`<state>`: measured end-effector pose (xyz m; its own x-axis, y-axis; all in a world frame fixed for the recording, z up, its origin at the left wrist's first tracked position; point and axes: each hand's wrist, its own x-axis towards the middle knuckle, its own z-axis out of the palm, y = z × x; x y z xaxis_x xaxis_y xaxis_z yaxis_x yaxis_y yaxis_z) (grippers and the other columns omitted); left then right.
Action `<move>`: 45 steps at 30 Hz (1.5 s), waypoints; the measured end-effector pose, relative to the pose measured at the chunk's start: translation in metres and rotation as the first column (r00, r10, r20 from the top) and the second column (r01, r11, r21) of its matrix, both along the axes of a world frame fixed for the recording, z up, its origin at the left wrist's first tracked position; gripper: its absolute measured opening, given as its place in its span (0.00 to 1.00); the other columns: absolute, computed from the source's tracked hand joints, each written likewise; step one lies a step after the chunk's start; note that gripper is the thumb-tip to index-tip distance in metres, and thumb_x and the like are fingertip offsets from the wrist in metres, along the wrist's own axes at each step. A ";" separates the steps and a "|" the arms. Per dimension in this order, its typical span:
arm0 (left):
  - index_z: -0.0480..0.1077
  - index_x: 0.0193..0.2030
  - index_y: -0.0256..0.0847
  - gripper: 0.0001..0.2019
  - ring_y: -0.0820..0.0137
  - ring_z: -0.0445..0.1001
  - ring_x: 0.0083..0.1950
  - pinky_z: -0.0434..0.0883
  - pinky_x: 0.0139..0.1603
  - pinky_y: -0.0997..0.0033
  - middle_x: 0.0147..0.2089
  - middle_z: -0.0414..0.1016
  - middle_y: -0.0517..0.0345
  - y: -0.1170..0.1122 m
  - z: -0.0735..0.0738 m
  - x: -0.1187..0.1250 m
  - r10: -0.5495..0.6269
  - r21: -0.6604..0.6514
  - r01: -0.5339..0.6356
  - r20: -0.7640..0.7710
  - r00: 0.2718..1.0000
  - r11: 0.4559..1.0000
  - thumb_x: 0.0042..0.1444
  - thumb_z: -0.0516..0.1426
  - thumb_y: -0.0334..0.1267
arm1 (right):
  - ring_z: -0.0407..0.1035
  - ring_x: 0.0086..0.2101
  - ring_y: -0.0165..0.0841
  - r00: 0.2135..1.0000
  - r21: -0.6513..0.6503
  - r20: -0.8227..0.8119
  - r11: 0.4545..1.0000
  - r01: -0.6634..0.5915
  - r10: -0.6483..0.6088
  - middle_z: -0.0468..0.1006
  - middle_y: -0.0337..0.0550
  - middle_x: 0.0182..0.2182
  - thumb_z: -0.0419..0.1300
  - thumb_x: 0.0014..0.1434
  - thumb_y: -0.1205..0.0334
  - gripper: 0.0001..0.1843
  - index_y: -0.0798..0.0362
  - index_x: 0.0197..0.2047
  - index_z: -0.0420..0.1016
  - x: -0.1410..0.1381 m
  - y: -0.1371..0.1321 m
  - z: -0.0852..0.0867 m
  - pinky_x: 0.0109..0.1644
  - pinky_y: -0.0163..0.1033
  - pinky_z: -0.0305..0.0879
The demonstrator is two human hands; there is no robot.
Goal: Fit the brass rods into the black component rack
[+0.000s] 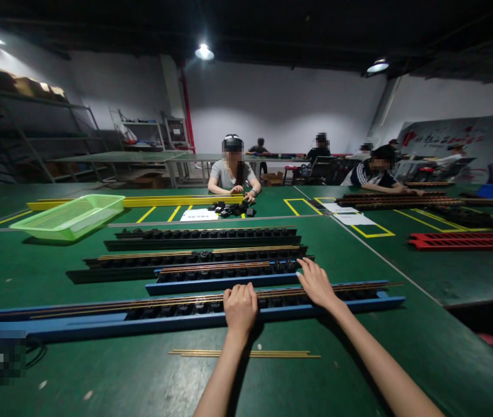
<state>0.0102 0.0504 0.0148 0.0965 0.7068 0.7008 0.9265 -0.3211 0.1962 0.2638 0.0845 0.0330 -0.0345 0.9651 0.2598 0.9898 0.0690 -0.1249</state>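
Since both hands reach forward across the bench, positions are logged outward from the grip. Well left of the left hand and beyond the rails, a green plastic tray [68,217] sits on the green work table [403,347], probably kept aside to leave the rails free. The left hand [240,310] is curled shut, knuckles up, over the brass rods of the near blue-sided rail [77,330]; whether a rod is held under the fingers cannot be told. Just below this hand, on the near side of that rail, loose brass rods [246,353] lie parallel to it, likely set there within easy reach. Ahead of both hands, black-based rails [203,240] lie in a row, seemingly aligned for working along them. The right hand [316,284] is open, fingers spread, with the fingertips at the end of the second blue-sided rail [220,284], apparently steadying it. Well right of this grip lies a red rack [466,241].
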 end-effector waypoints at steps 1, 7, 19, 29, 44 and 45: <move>0.73 0.39 0.41 0.14 0.66 0.72 0.38 0.57 0.41 0.62 0.31 0.77 0.56 0.000 0.000 0.000 0.001 0.000 -0.001 -0.001 1.000 1.000 0.64 0.46 0.33 | 0.54 0.62 0.39 1.000 -0.001 0.001 1.000 0.005 -0.005 0.58 0.52 0.64 0.40 0.65 0.54 0.29 0.54 0.66 0.54 0.004 0.001 0.001 0.62 0.48 0.53; 0.73 0.38 0.41 0.15 0.66 0.72 0.38 0.57 0.41 0.62 0.31 0.77 0.55 0.000 0.001 0.000 0.001 -0.012 -0.001 -0.009 1.000 1.000 0.63 0.46 0.33 | 0.41 0.67 0.43 0.999 -0.038 0.012 0.998 0.053 -0.053 0.49 0.54 0.68 0.36 0.66 0.48 0.32 0.54 0.68 0.50 0.024 0.005 -0.001 0.64 0.65 0.40; 0.73 0.39 0.40 0.15 0.65 0.72 0.40 0.58 0.42 0.61 0.32 0.77 0.55 -0.002 0.005 0.001 0.006 -0.030 -0.006 -0.007 1.000 1.000 0.63 0.46 0.33 | 0.40 0.67 0.39 1.000 -0.115 0.018 0.993 0.016 -0.014 0.50 0.47 0.68 0.36 0.65 0.44 0.32 0.47 0.68 0.50 0.039 0.011 0.005 0.65 0.65 0.38; 0.73 0.40 0.40 0.14 0.66 0.74 0.43 0.59 0.43 0.61 0.35 0.79 0.55 -0.001 0.003 0.000 -0.015 -0.019 0.016 0.008 1.000 1.000 0.63 0.46 0.33 | 0.45 0.66 0.41 0.994 -0.037 -0.010 0.994 0.105 -0.106 0.60 0.49 0.64 0.36 0.66 0.50 0.29 0.51 0.63 0.60 0.062 0.017 -0.007 0.64 0.66 0.41; 0.74 0.42 0.41 0.15 0.64 0.75 0.46 0.59 0.44 0.60 0.38 0.80 0.53 0.002 -0.001 0.001 -0.032 -0.006 0.032 0.044 0.999 0.999 0.63 0.46 0.33 | 0.67 0.52 0.39 0.996 0.093 -0.062 0.993 0.076 -0.071 0.76 0.48 0.50 0.40 0.66 0.52 0.25 0.52 0.51 0.72 0.075 0.014 -0.001 0.55 0.46 0.58; 0.74 0.42 0.41 0.15 0.64 0.75 0.46 0.59 0.44 0.60 0.38 0.80 0.53 0.002 -0.002 0.001 -0.034 -0.006 0.035 0.047 0.998 0.999 0.63 0.46 0.33 | 0.67 0.51 0.39 0.996 0.091 -0.063 0.993 0.074 -0.068 0.76 0.48 0.50 0.39 0.66 0.52 0.25 0.53 0.51 0.72 0.075 0.015 -0.001 0.55 0.45 0.59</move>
<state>0.0113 0.0526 0.0132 0.0883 0.7085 0.7001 0.9047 -0.3511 0.2412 0.3390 0.0991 0.0319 0.0515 0.9361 0.3480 0.9836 0.0128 -0.1800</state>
